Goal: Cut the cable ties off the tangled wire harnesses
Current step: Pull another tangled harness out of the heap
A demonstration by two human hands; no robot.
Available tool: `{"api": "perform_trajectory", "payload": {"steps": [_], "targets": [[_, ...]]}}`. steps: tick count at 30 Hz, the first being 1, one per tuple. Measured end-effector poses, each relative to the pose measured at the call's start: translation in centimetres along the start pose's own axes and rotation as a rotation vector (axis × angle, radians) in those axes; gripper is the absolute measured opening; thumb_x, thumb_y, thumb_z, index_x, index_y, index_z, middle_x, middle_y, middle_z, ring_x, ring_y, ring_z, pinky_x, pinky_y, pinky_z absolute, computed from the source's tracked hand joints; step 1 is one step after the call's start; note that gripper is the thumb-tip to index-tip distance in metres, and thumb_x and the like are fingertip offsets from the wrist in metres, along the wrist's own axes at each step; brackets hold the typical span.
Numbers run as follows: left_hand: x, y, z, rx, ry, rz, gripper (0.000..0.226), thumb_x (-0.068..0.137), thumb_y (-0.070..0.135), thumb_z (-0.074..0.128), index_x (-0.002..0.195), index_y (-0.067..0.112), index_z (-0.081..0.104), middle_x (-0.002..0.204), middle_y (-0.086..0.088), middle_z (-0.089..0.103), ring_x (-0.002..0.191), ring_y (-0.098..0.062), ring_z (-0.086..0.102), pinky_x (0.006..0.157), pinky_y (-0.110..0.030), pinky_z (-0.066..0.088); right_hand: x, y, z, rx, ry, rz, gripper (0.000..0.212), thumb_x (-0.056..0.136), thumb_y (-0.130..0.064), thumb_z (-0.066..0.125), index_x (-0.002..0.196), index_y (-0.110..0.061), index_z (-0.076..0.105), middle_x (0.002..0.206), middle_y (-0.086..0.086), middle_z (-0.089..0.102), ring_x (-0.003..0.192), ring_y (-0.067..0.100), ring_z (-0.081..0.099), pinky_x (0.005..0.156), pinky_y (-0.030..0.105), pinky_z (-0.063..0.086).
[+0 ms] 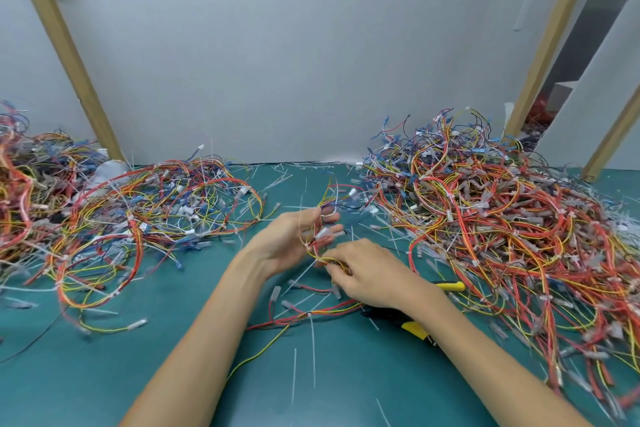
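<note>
A small harness [327, 218] of red, yellow and black wires with white connectors hangs between both hands above the green mat [138, 374]. My left hand [291, 243] is palm up, its fingers loosely curled around the harness's upper part. To its lower right, my right hand [367, 274] pinches the same wires at their lower end. The yellow-and-black cutters [419, 326] lie on the mat, partly hidden under my right wrist. One yellow handle [450, 286] shows right of that hand.
A large pile of tangled harnesses [502, 218] fills the right side. Another pile [121, 215] spreads over the left. A loose harness [311, 314] and several cut white ties [294, 374] lie on the mat near me. A white wall with wooden struts [69, 55] stands behind.
</note>
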State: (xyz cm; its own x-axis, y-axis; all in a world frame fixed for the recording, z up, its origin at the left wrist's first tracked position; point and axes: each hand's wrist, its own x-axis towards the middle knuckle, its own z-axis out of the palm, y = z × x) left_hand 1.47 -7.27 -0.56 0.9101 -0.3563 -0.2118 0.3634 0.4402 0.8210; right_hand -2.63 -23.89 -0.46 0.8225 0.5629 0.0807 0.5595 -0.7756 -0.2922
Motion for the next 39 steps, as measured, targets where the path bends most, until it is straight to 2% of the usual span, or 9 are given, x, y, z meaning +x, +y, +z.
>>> {"api": "perform_trajectory", "payload": {"steps": [8, 15, 19, 24, 26, 30, 34, 37, 39], "targets": [[0.2, 0.3, -0.8, -0.028, -0.051, 0.237, 0.027, 0.096, 0.001, 0.046, 0.117, 0.013, 0.059, 0.099, -0.002, 0.074, 0.08, -0.015, 0.072, 0.073, -0.029, 0.058, -0.1, 0.4, 1.3, 0.08, 0.133, 0.062, 0.023, 0.099, -0.031, 0.039, 0.085, -0.026, 0.057, 0.087, -0.005, 0.068, 0.09, 0.027, 0.06, 0.073, 0.04, 0.048], [-0.2, 1.2, -0.3, -0.031, 0.024, 0.436, 0.021, 0.097, -0.001, 0.047, 0.11, 0.01, 0.059, 0.1, -0.008, 0.074, 0.074, -0.019, 0.072, 0.069, -0.027, 0.058, 0.0, 0.5, 2.1, 0.255, 0.307, 0.034, 0.033, 0.094, -0.032, 0.055, 0.127, -0.034, 0.055, 0.105, -0.01, 0.054, 0.094, 0.012, 0.056, 0.084, 0.039, 0.048], [-0.7, 2.3, -0.6, 0.059, 0.119, 0.508, 0.015, 0.095, 0.003, 0.054, 0.104, 0.015, 0.053, 0.107, -0.012, 0.072, 0.077, -0.021, 0.073, 0.068, -0.028, 0.059, -0.9, 0.2, 2.3, 0.419, 0.431, 0.043, 0.046, 0.09, -0.017, 0.063, 0.127, -0.041, 0.051, 0.11, -0.017, 0.048, 0.09, 0.003, 0.058, 0.081, 0.012, 0.042], [-0.7, 3.8, -0.7, 0.422, 0.174, 0.543, 0.058, 0.087, -0.006, 0.063, 0.138, 0.008, 0.04, 0.132, -0.01, 0.06, 0.086, -0.017, 0.071, 0.07, -0.024, 0.058, -1.5, 0.1, 2.0, 0.621, 0.407, 0.141, 0.037, 0.092, -0.01, 0.062, 0.115, -0.039, 0.058, 0.114, -0.009, 0.057, 0.078, 0.006, 0.068, 0.064, 0.023, 0.056], [-0.6, 4.0, -0.7, 0.556, 0.161, 0.536, 0.076, 0.087, -0.006, 0.064, 0.149, 0.012, 0.025, 0.141, -0.003, 0.051, 0.092, -0.021, 0.066, 0.08, -0.027, 0.058, -1.5, -0.6, 2.3, 0.71, 0.304, 0.15, 0.039, 0.095, -0.01, 0.057, 0.125, -0.035, 0.059, 0.118, -0.005, 0.064, 0.083, 0.007, 0.071, 0.076, 0.033, 0.06], [-0.7, 3.2, -0.8, 0.716, 0.16, 0.525, 0.071, 0.09, -0.006, 0.061, 0.147, 0.018, 0.027, 0.138, 0.001, 0.053, 0.084, -0.022, 0.062, 0.078, -0.032, 0.054, -2.1, -2.3, 4.1, 0.498, 0.195, -0.006, 0.043, 0.099, -0.027, 0.05, 0.142, -0.028, 0.05, 0.119, -0.009, 0.063, 0.095, -0.004, 0.057, 0.086, 0.016, 0.046], [-1.3, -0.2, -1.9, 1.013, 0.212, 0.533, 0.044, 0.088, -0.009, 0.059, 0.123, 0.012, 0.042, 0.12, 0.0, 0.069, 0.073, -0.004, 0.065, 0.082, -0.03, 0.051, -2.7, -2.9, 4.7, 0.203, 0.166, -0.086, 0.036, 0.101, -0.034, 0.043, 0.134, -0.03, 0.058, 0.133, -0.012, 0.052, 0.118, 0.004, 0.049, 0.102, 0.023, 0.038], [-2.1, -3.0, -2.9, 1.123, 0.221, 0.565, 0.034, 0.088, -0.007, 0.059, 0.114, 0.01, 0.047, 0.113, 0.002, 0.071, 0.086, -0.004, 0.069, 0.084, -0.016, 0.05, -3.2, -3.1, 4.2, 0.068, 0.227, -0.071, 0.028, 0.098, -0.035, 0.048, 0.119, -0.031, 0.065, 0.134, -0.012, 0.052, 0.115, 0.012, 0.054, 0.094, 0.031, 0.043], [-2.3, -3.6, -3.5, 1.064, 0.23, 0.569, 0.03, 0.089, -0.007, 0.059, 0.113, 0.008, 0.05, 0.11, -0.004, 0.071, 0.079, -0.012, 0.071, 0.082, -0.022, 0.053, -3.3, -3.3, 3.6, 0.017, 0.301, -0.057, 0.022, 0.095, -0.037, 0.052, 0.104, -0.028, 0.069, 0.112, -0.01, 0.063, 0.099, 0.016, 0.062, 0.08, 0.032, 0.047]]}}
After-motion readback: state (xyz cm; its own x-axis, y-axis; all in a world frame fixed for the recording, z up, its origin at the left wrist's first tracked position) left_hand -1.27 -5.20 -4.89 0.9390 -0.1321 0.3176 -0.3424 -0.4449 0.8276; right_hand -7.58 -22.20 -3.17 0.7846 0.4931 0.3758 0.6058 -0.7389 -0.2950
